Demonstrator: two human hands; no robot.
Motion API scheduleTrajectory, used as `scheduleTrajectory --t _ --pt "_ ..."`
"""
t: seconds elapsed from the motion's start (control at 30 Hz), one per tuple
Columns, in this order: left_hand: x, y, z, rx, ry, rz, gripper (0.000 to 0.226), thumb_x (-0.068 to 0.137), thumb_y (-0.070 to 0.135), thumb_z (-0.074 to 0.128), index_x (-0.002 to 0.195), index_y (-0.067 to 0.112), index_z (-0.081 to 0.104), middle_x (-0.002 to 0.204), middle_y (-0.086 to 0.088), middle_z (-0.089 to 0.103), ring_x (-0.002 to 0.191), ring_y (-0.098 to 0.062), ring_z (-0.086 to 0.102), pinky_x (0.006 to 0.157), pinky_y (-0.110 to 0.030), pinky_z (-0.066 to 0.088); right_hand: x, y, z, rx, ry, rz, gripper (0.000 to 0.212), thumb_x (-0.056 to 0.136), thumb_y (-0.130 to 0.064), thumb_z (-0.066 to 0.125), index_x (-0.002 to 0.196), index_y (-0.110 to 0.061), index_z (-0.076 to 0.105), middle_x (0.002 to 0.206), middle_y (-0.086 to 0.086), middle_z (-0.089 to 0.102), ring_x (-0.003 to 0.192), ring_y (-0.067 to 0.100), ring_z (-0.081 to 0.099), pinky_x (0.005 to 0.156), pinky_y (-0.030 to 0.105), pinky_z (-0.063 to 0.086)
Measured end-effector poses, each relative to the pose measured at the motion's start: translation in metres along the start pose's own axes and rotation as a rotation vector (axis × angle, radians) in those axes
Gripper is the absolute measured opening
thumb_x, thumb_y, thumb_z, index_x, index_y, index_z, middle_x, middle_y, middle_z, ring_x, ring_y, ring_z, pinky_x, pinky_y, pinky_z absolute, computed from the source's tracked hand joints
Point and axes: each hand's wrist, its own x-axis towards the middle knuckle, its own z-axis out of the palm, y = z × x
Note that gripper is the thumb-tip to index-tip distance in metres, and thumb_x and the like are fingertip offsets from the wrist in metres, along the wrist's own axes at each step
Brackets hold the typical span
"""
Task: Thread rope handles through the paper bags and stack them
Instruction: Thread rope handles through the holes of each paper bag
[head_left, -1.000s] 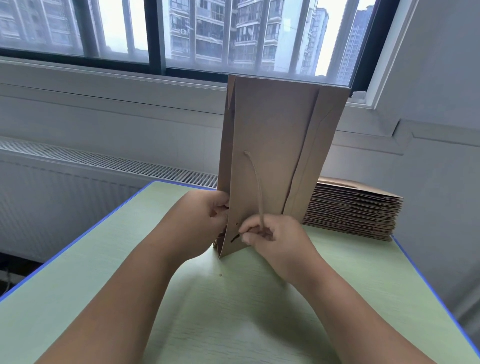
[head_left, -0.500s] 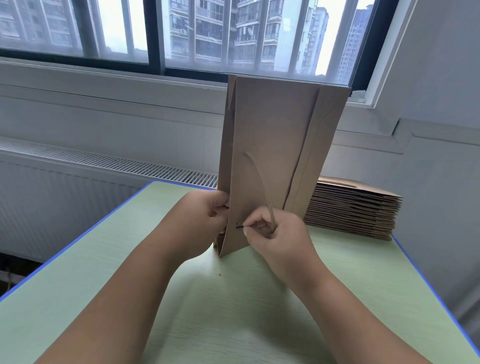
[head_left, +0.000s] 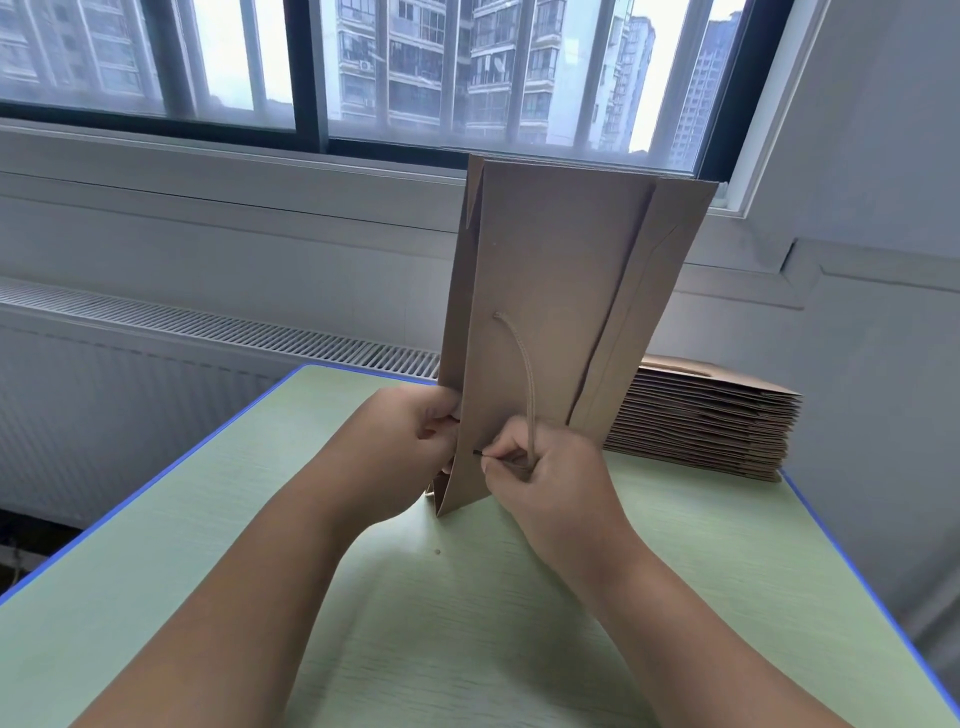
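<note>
A flat brown paper bag (head_left: 561, 291) stands on end on the green table (head_left: 467, 623), its open end down near me. My left hand (head_left: 410, 441) grips the bag's left edge near the bottom. A tan rope handle (head_left: 524, 374) runs down the bag's front from an upper hole into my right hand (head_left: 545, 467). That hand pinches the rope's dark tip against the bag at a lower hole. A stack of flat paper bags (head_left: 706, 421) lies behind at the right.
The table has a blue edge (head_left: 156, 483) on the left and right. A radiator grille (head_left: 208, 327) and a grey wall under a wide window (head_left: 415, 67) lie beyond the table.
My right hand has risen a little and brought the rope's dark tip up to the lower hole in the bag. My left hand and the bag have stayed put.
</note>
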Motion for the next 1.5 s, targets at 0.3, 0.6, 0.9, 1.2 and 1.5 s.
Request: scheduleTrajectory --t 0.3,0.6,0.9,1.2,1.5 --pt "0.002 0.0 0.004 -0.084 -0.023 -0.027 0.032 0.1 -0.003 0.048 0.099 0.01 0.077 0.083 -0.011 0.075 0.071 -0.034 0.067 0.069 -0.049 0.061 0.003 -0.004 0.006 -0.15 0.058 -0.022 0.017 0.085 -0.009 0.073 0.072 -0.018 0.066 0.062 -0.01 0.059 0.063 0.011 0.055 0.056 0.015 0.037" --pt "0.003 0.001 0.003 -0.059 -0.032 -0.046 0.04 0.096 -0.009 0.046 0.092 0.013 0.079 0.08 -0.01 0.074 0.061 -0.012 0.056 0.064 -0.032 0.051 0.005 -0.007 0.007 -0.253 0.082 -0.05 0.019 0.081 -0.009 0.076 0.07 -0.02 0.066 0.072 -0.009 0.051 0.067 0.009 0.051 0.058 0.013 0.034" --pt "0.005 -0.001 0.0 -0.059 -0.104 -0.088 0.04 0.096 -0.01 0.043 0.09 0.01 0.077 0.086 -0.024 0.07 0.067 -0.017 0.058 0.071 -0.043 0.055 0.005 -0.007 0.006 -0.234 0.099 -0.066 0.022 0.078 -0.018 0.08 0.072 -0.018 0.058 0.07 -0.005 0.05 0.066 0.013 0.05 0.056 0.015 0.034" --pt "0.001 0.004 0.006 0.005 -0.131 -0.008 0.047 0.074 0.005 0.039 0.092 0.023 0.079 0.079 -0.017 0.069 0.066 -0.026 0.055 0.067 -0.05 0.053 0.007 -0.018 0.011 -0.286 0.295 -0.064 0.051 0.067 -0.044 0.082 0.071 -0.026 0.035 0.064 -0.012 0.036 0.062 0.007 0.04 0.055 0.02 0.027" --pt "-0.001 0.003 0.003 0.113 -0.021 -0.004 0.037 0.094 -0.007 0.047 0.087 0.017 0.075 0.066 0.003 0.062 0.057 -0.007 0.048 0.061 -0.03 0.043 0.005 -0.019 0.009 -0.247 0.29 -0.072 0.048 0.074 -0.035 0.078 0.071 -0.033 0.031 0.066 -0.013 0.037 0.066 0.005 0.042 0.057 0.021 0.03"
